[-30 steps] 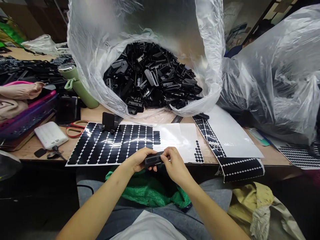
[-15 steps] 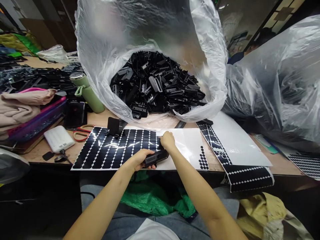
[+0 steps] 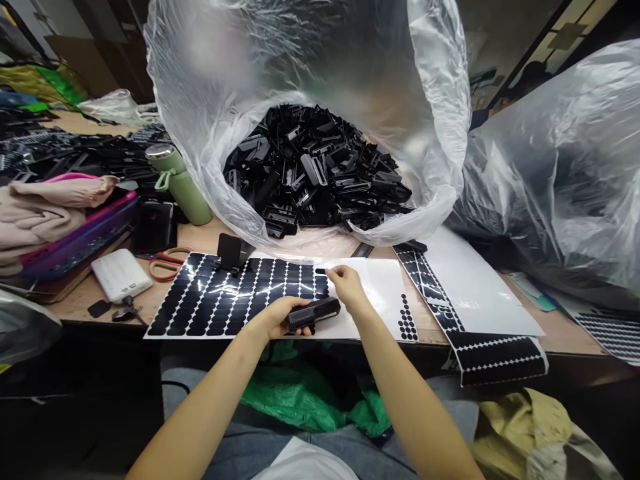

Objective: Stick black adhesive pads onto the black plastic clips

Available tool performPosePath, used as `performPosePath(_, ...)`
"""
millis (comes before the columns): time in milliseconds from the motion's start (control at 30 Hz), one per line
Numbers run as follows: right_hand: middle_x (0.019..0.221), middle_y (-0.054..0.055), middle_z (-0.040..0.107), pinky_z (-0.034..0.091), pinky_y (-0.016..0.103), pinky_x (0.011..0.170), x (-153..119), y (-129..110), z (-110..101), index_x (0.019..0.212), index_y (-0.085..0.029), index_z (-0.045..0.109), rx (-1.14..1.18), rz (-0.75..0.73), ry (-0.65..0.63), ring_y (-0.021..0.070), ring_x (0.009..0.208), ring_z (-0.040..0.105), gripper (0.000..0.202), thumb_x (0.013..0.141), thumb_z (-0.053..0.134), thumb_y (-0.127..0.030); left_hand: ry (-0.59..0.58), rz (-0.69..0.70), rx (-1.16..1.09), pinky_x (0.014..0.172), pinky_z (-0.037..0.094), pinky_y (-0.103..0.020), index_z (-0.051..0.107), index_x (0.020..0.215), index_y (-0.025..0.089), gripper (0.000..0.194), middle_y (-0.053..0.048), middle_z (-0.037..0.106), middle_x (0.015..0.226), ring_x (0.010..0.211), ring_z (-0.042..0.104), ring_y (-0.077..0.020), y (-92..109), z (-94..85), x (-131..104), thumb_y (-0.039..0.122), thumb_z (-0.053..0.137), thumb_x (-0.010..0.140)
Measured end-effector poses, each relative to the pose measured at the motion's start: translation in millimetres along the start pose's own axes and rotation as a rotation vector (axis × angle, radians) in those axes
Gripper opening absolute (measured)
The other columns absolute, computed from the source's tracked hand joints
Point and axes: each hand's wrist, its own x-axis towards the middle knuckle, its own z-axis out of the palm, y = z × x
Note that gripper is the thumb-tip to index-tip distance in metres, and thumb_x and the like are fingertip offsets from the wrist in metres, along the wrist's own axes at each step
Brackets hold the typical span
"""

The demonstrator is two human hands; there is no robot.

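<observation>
My left hand (image 3: 276,321) is closed round a long black plastic part (image 3: 315,313), held just above the sheet near the table's front edge. My right hand (image 3: 349,288) pinches the right end of a small black sticker (image 3: 320,271); whether its far end still touches the backing cannot be made out. Beneath both hands lies a white sheet (image 3: 370,287) with rows of black oblong stickers (image 3: 225,293) on its left side. Several small black dots (image 3: 407,319) sit at its right edge. A black piece (image 3: 233,252) rests on the sheet's upper edge.
A big clear plastic bag (image 3: 440,167) opens toward me, heaped with black plastic parts (image 3: 315,167). Scissors (image 3: 167,265), a white power bank (image 3: 121,275) and a green bottle (image 3: 185,190) stand left. More sticker sheets (image 3: 500,357) overhang the front edge at right.
My right hand has turned and its pinching fingers now show, with a small black sticker at their tips. My left hand keeps the black plastic part in nearly the same place.
</observation>
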Motion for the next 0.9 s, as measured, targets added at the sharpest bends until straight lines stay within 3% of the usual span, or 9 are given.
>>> performPosePath(100,0.082,0.006,0.062,0.041,0.030,0.071,-39,1,-25,0.075,-0.016,0.056,0.178,0.007,-0.075,0.0179,0.079,0.056,0.027,0.075,0.049,-0.042,-0.074,-0.026,-0.071,0.034,0.041,-0.019,0.055,0.083,0.006,0.025,-0.011,0.063,0.059,0.046,0.061,-0.0180,3,-3.3,-5,0.029,0.049,0.077)
performPosePath(167,0.095,0.007,0.060,0.038,0.032,0.078,-66,-1,-35,0.070,-0.017,0.055,0.264,-0.012,-0.069,0.0193,0.088,0.053,0.023,0.073,0.054,-0.040,-0.084,-0.006,-0.057,0.034,0.042,-0.020,0.055,0.082,0.006,0.024,-0.011,0.063,0.059,0.046,0.062,-0.0186,5,0.5,-8,0.028,0.050,0.076)
performPosePath(300,0.108,0.005,0.053,0.037,0.032,0.077,-100,-11,-34,0.066,-0.019,0.052,0.276,-0.084,-0.128,0.0172,0.086,0.051,0.017,0.075,0.052,-0.034,-0.107,0.078,0.024,0.033,0.039,-0.020,0.057,0.078,0.007,0.022,-0.008,0.062,0.056,0.045,0.061,-0.0182,6,20.0,-12,0.026,0.047,0.077)
performPosePath(467,0.106,0.005,0.051,0.038,0.030,0.072,-108,-19,-27,0.067,-0.019,0.051,0.234,-0.100,-0.182,0.0176,0.089,0.050,0.015,0.077,0.049,-0.030,-0.151,0.142,0.092,0.032,0.036,-0.019,0.060,0.072,0.007,0.025,-0.005,0.062,0.055,0.043,0.060,-0.0167,4,36.4,-15,0.026,0.045,0.077)
performPosePath(900,0.101,0.005,0.050,0.036,0.034,0.080,-113,-15,-28,0.066,-0.019,0.050,0.123,-0.096,-0.129,0.0182,0.089,0.048,0.015,0.078,0.047,-0.028,-0.177,0.152,0.106,0.031,0.037,-0.019,0.060,0.068,0.007,0.025,-0.006,0.061,0.052,0.042,0.060,-0.0168,-2,42.5,-15,0.025,0.046,0.076)
